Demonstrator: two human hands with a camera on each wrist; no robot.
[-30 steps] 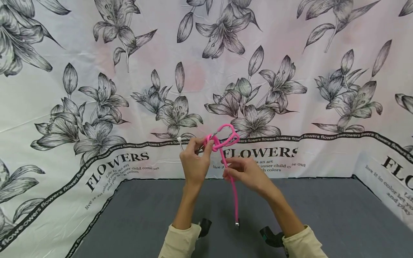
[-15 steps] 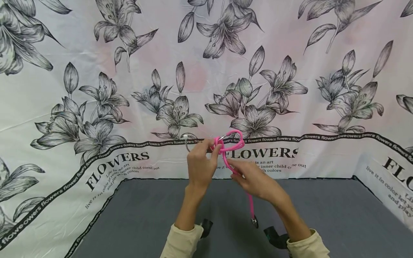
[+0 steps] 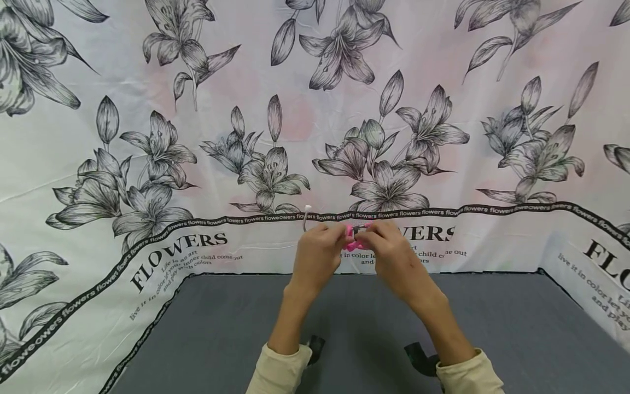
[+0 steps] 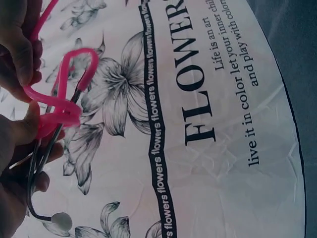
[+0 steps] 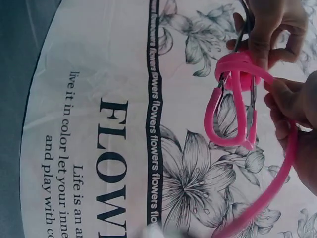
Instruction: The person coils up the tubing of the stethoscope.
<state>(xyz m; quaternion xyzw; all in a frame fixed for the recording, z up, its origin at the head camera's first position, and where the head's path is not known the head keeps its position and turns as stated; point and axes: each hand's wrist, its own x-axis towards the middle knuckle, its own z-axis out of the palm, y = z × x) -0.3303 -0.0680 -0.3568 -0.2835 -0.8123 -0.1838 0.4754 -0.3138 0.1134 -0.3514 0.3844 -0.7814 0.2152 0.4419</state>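
Observation:
A stethoscope with pink tubing point(image 5: 270, 193) is held up between both hands. My left hand point(image 3: 317, 254) pinches its metal ear tubes point(image 4: 32, 173) where the tubing wraps round them. A pale ear tip point(image 4: 62, 221) sticks out beyond the left hand. My right hand point(image 3: 401, 265) pinches the tubing just beside the wraps, its fingertips close to the left thumb. In the right wrist view, a pink loop point(image 5: 225, 141) hangs out past the wraps, and the free tubing curves down from the right hand. The hands hide most of the stethoscope in the head view; the chest piece cannot be made out.
A grey table top point(image 3: 236, 334) lies below the hands. Behind it hangs a white cloth point(image 3: 295, 131) printed with flowers and lettering. Dark curved pieces stand out beside the left cuff point(image 3: 316, 349) and the right cuff point(image 3: 420, 360).
Both hands have shifted, the left one rightward, and now nearly meet. My right hand has risen with the tubing. The hanging tail and chest piece have gone from the head view.

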